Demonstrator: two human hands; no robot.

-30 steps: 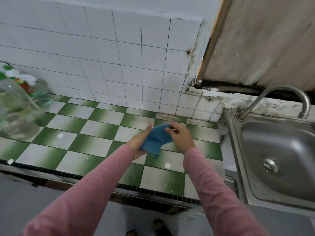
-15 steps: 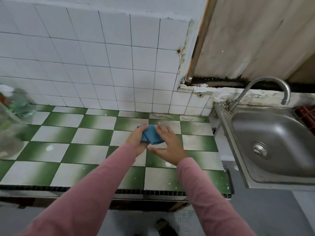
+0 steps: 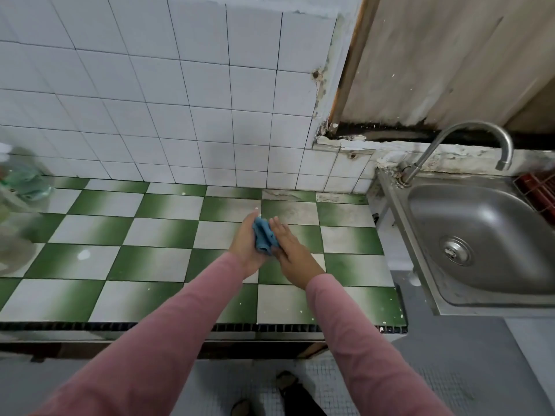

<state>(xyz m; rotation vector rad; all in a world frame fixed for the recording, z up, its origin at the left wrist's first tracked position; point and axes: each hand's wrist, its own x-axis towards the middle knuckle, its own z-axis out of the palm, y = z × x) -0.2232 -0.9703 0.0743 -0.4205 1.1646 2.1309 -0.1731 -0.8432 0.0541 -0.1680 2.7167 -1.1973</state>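
Now the blue cloth (image 3: 264, 239) is bunched into a narrow wad, where a second ago it hung wider between the fingertips. The left hand (image 3: 244, 247) cups it, fingers curled round it. The right hand (image 3: 292, 253) presses flat-fingered against its side, both hands close together just above the green-and-white tiled counter (image 3: 156, 232). Folding looks nearly done, so wiping the counter probably follows.

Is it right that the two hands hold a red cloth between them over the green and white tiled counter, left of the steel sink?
No: the head view shows the cloth is blue, not red. The left hand and right hand do hold it between them over the tiled counter, left of the steel sink.
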